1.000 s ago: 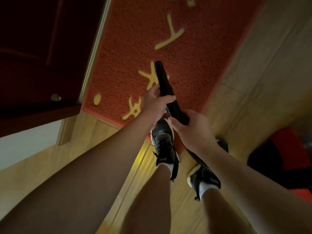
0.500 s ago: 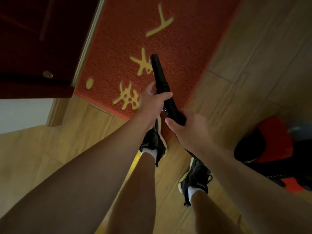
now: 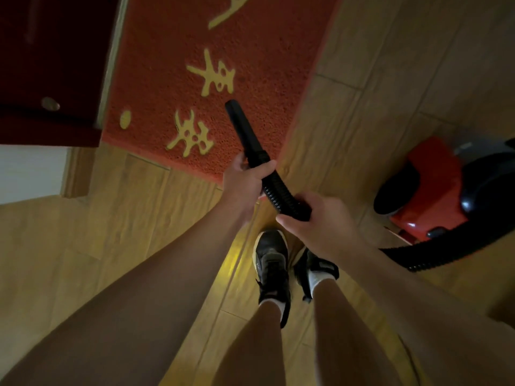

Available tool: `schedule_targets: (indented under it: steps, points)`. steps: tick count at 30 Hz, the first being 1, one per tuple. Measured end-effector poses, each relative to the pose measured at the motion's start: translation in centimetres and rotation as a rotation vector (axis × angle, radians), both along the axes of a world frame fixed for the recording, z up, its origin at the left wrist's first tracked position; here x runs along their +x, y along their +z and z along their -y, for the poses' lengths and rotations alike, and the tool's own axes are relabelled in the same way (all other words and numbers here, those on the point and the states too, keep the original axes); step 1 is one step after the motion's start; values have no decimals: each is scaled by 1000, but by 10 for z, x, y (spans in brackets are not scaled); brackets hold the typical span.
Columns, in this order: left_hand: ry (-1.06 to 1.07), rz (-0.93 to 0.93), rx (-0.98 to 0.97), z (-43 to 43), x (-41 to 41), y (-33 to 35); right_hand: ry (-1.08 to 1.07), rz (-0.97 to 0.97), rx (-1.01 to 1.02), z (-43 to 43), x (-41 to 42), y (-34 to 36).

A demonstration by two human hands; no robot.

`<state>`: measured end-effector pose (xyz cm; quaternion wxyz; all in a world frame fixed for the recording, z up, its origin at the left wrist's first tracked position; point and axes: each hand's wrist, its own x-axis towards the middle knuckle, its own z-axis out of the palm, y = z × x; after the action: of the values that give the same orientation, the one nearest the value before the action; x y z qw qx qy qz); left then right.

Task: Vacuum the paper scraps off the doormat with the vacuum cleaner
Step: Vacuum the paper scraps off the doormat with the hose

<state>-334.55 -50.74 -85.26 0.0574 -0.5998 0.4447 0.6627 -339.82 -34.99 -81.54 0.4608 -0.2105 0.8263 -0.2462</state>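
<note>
Here left hand [image 3: 242,185] clasps the nozzle [image 3: 242,126], right hand [image 3: 320,222] the hose [image 3: 278,194], above the doormat [image 3: 167,65] corner.

A: Left to right?
B: Door [image 3: 55,51], doormat [image 3: 250,65] on floor [image 3: 390,79], vacuum cleaner [image 3: 434,190] well apart at right.
A: Near to far?
B: Shoes [image 3: 271,263] on floor, right hand [image 3: 320,224] on hose [image 3: 278,190], left hand [image 3: 242,185] on nozzle [image 3: 242,129] ahead, nozzle tip over doormat.

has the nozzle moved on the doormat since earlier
Yes, the nozzle drew back toward the near edge of the doormat, past the middle yellow character.
</note>
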Motion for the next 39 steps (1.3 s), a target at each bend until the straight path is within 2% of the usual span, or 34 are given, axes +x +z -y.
schedule_targets:
  steps: [5,10,16,29,39]
  points:
    - [-85,-47,-33,-8,18,-14,-60,-16,-7,-12,26,-18]
    - [-104,-37,-65,-24,38,-26,-152,54,8,-22,52,-23]
    - [-122,-53,-49,-50,48,-29,-218,168,22,-50,55,-27]
    - [-241,-89,-40,-126,40,-32,-326,282,-6,-133,51,-35]
    - [-300,-103,-137,-190,14,-21,-366,235,24,-195,29,-34]
